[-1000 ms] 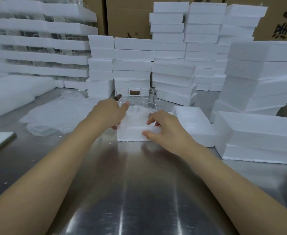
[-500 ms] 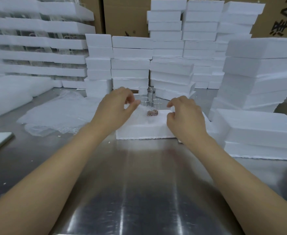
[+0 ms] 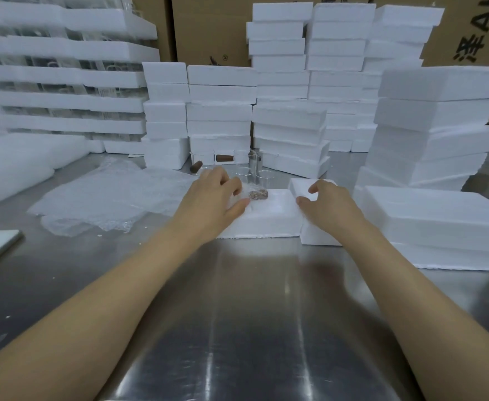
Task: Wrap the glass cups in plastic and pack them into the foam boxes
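A white foam box [image 3: 266,224] sits open on the brushed steel table [image 3: 237,314], just past the 2 bare forearms. In its hollow lies a plastic-wrapped bundle with a speckled brown cork end [image 3: 258,194]. The glass under the wrap is too clear to make out. The left hand [image 3: 214,198] hangs over the box's left side with fingers curled and thumb towards the bundle. It hides that corner, so I cannot tell whether it grasps anything. The right hand [image 3: 330,206] grips a white foam slab [image 3: 298,185] that touches the box's right wall, thumb on its side and fingers bent over the top. The wrist covers the rest of the slab. Behind the box stand a few clear glass cups [image 3: 244,172], faint against the foam, with 2 brown cork stoppers [image 3: 196,167] nearby. A crumpled bubble-wrap sheet [image 3: 107,198] lies to the left. Stacks of white foam boxes [image 3: 289,125] fill the back.
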The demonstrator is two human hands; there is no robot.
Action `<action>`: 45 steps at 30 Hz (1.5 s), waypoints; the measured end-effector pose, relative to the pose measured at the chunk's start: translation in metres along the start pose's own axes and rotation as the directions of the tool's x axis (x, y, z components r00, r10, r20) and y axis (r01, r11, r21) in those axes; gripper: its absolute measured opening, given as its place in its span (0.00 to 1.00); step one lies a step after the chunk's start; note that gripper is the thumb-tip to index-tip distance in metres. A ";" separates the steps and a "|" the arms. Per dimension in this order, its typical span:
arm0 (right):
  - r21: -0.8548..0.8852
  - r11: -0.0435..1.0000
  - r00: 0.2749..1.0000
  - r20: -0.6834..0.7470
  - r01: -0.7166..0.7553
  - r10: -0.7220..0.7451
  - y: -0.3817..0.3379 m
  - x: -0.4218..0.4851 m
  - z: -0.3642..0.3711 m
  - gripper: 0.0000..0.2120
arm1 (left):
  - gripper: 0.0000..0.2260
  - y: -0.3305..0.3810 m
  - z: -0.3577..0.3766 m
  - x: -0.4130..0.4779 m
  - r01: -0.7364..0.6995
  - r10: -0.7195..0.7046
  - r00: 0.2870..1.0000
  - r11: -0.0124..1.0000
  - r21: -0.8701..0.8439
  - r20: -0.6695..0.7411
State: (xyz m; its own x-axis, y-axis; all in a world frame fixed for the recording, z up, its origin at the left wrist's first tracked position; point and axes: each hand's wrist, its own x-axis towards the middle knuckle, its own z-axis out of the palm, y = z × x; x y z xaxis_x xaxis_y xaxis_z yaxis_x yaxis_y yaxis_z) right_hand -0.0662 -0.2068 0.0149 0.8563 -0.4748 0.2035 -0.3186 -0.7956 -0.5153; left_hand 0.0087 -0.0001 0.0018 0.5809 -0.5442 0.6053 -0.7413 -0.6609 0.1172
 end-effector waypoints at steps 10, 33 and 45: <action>-0.019 0.993 0.966 -0.226 0.120 -0.121 -0.005 -0.001 -0.007 0.21 | 0.14 0.014 -0.005 0.003 0.108 -0.120 0.982 0.990 0.091 0.142; 0.990 -0.004 0.990 -0.144 0.144 0.015 -0.029 -0.009 -0.020 0.23 | 0.19 -0.006 -0.011 0.020 0.575 -0.746 0.610 0.185 -0.797 0.267; 0.994 -0.045 0.961 0.082 -0.097 -0.264 -0.043 -0.017 0.007 0.10 | 0.22 0.027 -0.025 0.021 0.402 -0.546 0.813 0.271 -0.875 0.205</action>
State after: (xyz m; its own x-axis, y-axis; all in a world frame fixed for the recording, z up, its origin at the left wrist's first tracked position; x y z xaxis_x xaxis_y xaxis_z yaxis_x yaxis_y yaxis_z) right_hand -0.0641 -0.1620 0.0277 0.9403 -0.2151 0.2638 0.3355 0.4556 -0.8245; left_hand -0.0073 -0.0164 0.0369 0.9454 -0.1874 0.2665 -0.2610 0.0542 0.9638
